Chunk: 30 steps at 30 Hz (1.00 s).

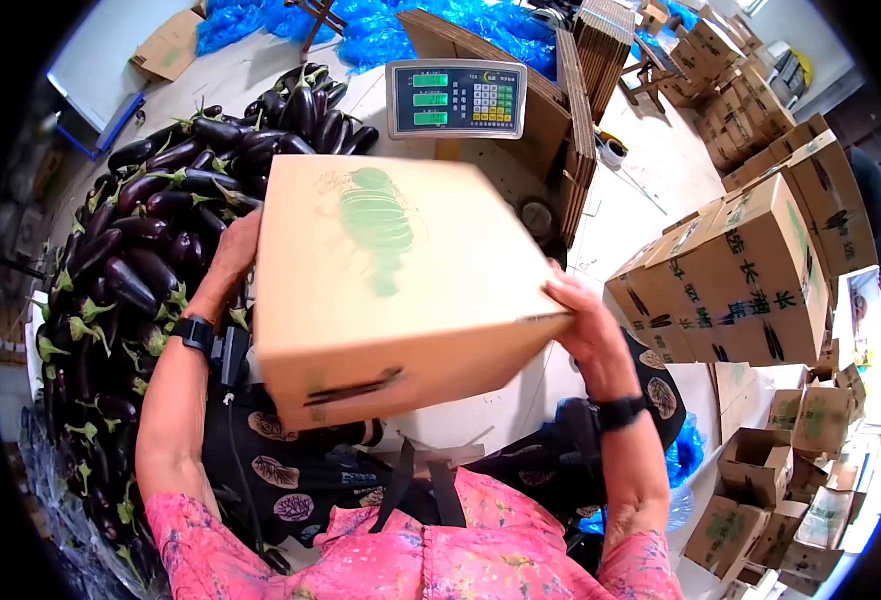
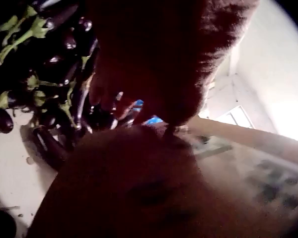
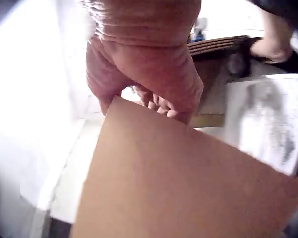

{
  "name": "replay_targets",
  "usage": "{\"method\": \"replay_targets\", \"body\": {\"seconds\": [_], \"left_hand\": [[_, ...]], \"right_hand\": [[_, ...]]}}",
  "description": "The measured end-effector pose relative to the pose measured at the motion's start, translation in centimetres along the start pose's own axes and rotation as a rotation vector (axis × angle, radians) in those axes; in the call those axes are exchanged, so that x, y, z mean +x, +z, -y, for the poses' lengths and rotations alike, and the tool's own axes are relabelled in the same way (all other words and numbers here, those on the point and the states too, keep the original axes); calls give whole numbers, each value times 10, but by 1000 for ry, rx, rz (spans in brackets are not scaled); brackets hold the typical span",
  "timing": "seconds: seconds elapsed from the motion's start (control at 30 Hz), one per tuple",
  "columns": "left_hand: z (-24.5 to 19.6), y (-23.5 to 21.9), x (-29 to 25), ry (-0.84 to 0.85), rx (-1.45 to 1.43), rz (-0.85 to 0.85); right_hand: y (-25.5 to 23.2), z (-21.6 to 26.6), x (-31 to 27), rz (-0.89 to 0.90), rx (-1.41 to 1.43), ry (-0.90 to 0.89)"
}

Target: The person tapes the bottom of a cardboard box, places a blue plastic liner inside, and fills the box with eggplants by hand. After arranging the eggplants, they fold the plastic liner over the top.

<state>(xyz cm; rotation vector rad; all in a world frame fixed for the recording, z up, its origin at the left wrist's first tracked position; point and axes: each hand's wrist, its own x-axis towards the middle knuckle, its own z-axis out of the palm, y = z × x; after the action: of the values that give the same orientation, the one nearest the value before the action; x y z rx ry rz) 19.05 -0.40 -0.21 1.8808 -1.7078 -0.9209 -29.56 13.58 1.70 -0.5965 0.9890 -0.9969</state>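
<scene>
Between the two hands, in the head view, a closed cardboard box (image 1: 460, 240) with a green print on top is held tilted above the lap. The left hand (image 1: 238, 248) grips its left side, fingers partly hidden; the left wrist view shows that hand (image 2: 154, 54) dark against the box (image 2: 119, 173). At the right corner, the right hand (image 1: 592, 330) grips the box, thumb over the edge. Thumb and fingers of the right hand (image 3: 144, 69) lie on either side of the cardboard (image 3: 174, 173) in the right wrist view.
A large heap of eggplants (image 1: 145, 230) lies on the left. Beyond the box stands a scale display (image 1: 455, 100), with flattened cardboard (image 1: 575, 130) beside it. Printed boxes (image 1: 730, 280) are stacked at right; open boxes (image 1: 755, 465) lie lower right. Blue plastic (image 1: 360, 35) lies at the back.
</scene>
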Motion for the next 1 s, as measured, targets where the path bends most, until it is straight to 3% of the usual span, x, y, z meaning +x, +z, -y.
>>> {"method": "replay_targets", "body": {"seconds": [0.03, 0.07, 0.1, 0.13, 0.17, 0.23, 0.37, 0.4, 0.43, 0.47, 0.5, 0.57, 0.63, 0.67, 0.77, 0.83, 0.9, 0.97, 1.0], "left_hand": [[-9, -2, -3, 65, 152, 21], [-17, 0, -1, 202, 254, -59], [-24, 1, 4, 211, 207, -24], [-60, 2, -10, 77, -8, 73], [-103, 6, -27, -56, -219, 172], [-138, 27, -42, 62, -374, 239], [-173, 95, -63, 191, -221, 185], [-155, 118, -53, 220, -118, 75], [-140, 139, -44, 251, -13, -30], [-127, 130, -34, 188, -77, 53], [-125, 122, -38, 250, -52, 34], [-109, 114, -44, 210, -126, 75], [-97, 109, -43, 192, -225, 151], [-96, 103, -44, 210, -337, 205], [-88, 78, -37, 146, -518, 426], [-81, 68, -34, -22, -806, 552], [-62, 74, -26, -51, -910, 559], [-33, 89, -15, -90, -1031, 555], [-32, 98, -19, -134, -914, 413]], "right_hand": [[22, 22, -22, 125, -44, -70], [54, 42, -47, 77, -133, -112], [83, 51, -66, 30, -224, -155], [94, 50, -75, 72, -448, -197], [103, 46, -81, 113, -670, -238], [122, 18, -78, 123, -947, -398], [132, -41, -48, 89, -1249, -455], [138, -40, -49, 137, -1316, -349], [137, -35, -47, 83, -1378, -536], [131, -23, -38, 18, -1436, -726], [124, -11, -30, -40, -1491, -914], [103, 6, -5, -418, -1661, -929], [50, -7, 43, -521, -1501, -766], [33, -2, 57, -399, -1271, -344], [11, -8, 55, -201, -821, -29], [0, -10, 39, -155, -529, 8], [-9, -12, 28, -216, -152, 96], [-46, -29, 37, -167, -37, 104], [-49, -31, 36, -206, -126, 101]]}}
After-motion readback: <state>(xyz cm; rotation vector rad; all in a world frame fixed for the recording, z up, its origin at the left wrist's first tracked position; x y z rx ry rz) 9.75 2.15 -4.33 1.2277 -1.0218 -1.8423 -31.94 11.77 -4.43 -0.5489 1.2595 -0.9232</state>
